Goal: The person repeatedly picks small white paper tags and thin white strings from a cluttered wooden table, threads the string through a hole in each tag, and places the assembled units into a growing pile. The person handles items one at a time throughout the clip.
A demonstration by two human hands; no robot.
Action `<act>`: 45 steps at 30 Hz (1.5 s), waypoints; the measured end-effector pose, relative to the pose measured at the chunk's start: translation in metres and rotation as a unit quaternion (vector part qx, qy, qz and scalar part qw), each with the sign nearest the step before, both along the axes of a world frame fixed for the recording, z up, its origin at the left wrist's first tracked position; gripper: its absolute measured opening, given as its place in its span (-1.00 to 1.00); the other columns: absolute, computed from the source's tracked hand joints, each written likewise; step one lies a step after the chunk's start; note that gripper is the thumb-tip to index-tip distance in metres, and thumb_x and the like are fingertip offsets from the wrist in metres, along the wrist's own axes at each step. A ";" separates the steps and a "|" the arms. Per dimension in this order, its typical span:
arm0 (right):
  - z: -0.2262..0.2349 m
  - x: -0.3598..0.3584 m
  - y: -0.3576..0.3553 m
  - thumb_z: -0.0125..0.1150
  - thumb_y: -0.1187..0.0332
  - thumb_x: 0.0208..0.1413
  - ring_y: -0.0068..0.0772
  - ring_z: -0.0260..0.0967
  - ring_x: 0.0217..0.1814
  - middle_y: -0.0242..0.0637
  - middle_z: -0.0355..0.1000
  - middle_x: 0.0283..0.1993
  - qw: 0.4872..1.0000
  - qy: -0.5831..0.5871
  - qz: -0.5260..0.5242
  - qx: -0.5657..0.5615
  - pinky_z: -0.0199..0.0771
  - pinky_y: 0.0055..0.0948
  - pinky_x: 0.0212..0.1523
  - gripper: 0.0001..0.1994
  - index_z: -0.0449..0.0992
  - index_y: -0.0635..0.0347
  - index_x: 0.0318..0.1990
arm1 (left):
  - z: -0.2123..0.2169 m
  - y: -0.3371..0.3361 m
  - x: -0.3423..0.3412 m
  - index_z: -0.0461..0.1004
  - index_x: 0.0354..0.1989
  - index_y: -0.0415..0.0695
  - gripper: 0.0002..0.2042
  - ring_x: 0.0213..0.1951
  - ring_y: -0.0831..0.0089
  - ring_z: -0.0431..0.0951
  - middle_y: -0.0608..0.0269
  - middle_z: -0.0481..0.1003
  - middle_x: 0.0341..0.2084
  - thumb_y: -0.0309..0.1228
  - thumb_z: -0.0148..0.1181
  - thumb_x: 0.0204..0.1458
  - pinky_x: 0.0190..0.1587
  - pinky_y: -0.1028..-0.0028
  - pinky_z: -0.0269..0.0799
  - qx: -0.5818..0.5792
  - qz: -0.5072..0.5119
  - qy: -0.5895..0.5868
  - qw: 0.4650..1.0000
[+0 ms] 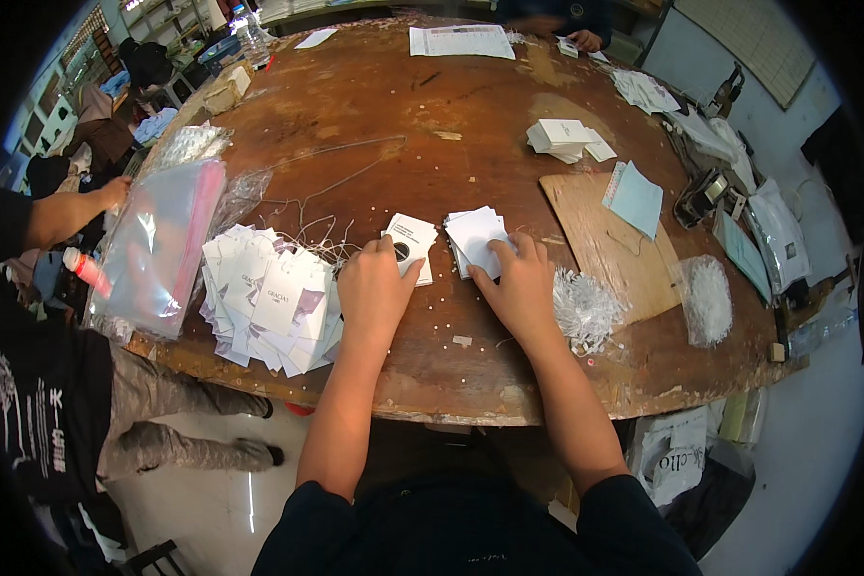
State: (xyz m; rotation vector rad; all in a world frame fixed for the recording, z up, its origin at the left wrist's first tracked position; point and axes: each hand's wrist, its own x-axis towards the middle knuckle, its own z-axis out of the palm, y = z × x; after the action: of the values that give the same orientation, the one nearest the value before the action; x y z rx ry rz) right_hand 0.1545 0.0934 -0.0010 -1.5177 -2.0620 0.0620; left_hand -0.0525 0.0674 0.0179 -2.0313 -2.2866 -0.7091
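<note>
Both forearms enter from bottom centre. Left hand (374, 288) lies curled, palm down, pinning a white tag with a black dot (411, 246) flat on the wooden table (394, 125). Right hand (518, 283) fingertips fan the small stack of white cards (475, 238), mid-frame, likely to peel one. Strung tags pile (274, 298) sits left, within reach; loose white string bundle (586, 307) right.

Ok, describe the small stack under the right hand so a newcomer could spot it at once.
Start at the big worn wooden table and come to its near edge, where two hands rest. The right hand lies on a fanned stack of plain white cards. Unlike the tag at the left hand, they show no black print.
</note>
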 end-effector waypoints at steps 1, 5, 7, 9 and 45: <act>0.000 0.000 -0.001 0.47 0.15 -0.01 0.08 0.35 0.18 -0.01 0.43 0.15 1.000 -0.003 -0.004 0.001 0.36 -0.03 0.10 -0.58 0.62 0.16 -0.03 | 0.000 0.000 0.001 0.58 -0.12 -0.32 -0.55 -0.27 -0.02 0.65 -0.02 0.62 -0.29 -0.14 0.38 0.03 -0.23 0.17 0.58 0.003 0.006 -0.005 1.000; 0.002 -0.002 -0.002 0.43 0.14 0.01 0.06 0.33 0.21 -0.03 0.42 0.16 1.000 -0.009 -0.009 0.004 0.31 -0.02 0.11 -0.58 0.61 0.14 -0.01 | 0.001 -0.002 0.002 0.57 -0.13 -0.31 -0.58 -0.26 -0.02 0.66 -0.03 0.62 -0.27 -0.16 0.37 0.03 -0.21 0.16 0.58 0.024 0.015 -0.014 0.999; 0.001 -0.003 -0.002 0.42 0.15 0.01 0.05 0.30 0.23 -0.04 0.41 0.17 1.000 -0.005 -0.008 0.004 0.29 0.00 0.13 -0.58 0.60 0.13 0.00 | 0.002 -0.004 0.003 0.57 -0.12 -0.30 -0.59 -0.25 -0.02 0.66 -0.03 0.62 -0.26 -0.17 0.37 0.04 -0.20 0.17 0.58 0.036 0.014 -0.010 0.999; 0.000 -0.003 -0.002 0.41 0.16 0.01 0.05 0.28 0.25 -0.06 0.39 0.19 1.000 -0.003 -0.010 0.006 0.28 0.02 0.14 -0.58 0.60 0.12 0.01 | 0.003 -0.005 0.003 0.57 -0.10 -0.30 -0.58 -0.22 -0.01 0.65 -0.03 0.62 -0.24 -0.19 0.38 0.02 -0.18 0.17 0.58 0.052 0.006 -0.018 0.998; 0.022 -0.001 -0.007 0.42 0.27 0.01 0.03 0.22 0.21 0.00 0.34 0.16 0.985 0.151 0.033 0.080 0.27 -0.07 0.19 -0.63 0.61 0.22 -0.03 | -0.016 -0.046 0.026 0.28 0.27 -0.24 -0.57 -0.05 0.49 0.56 0.17 0.45 0.01 -0.45 0.17 0.26 -0.14 0.46 0.66 0.076 -0.027 -0.749 0.657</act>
State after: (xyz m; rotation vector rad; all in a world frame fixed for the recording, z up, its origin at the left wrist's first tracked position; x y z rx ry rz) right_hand 0.1533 0.0866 0.0215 -1.2576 -1.8277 0.1393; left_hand -0.0264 0.0216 0.0014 -1.3346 -2.1567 -3.3389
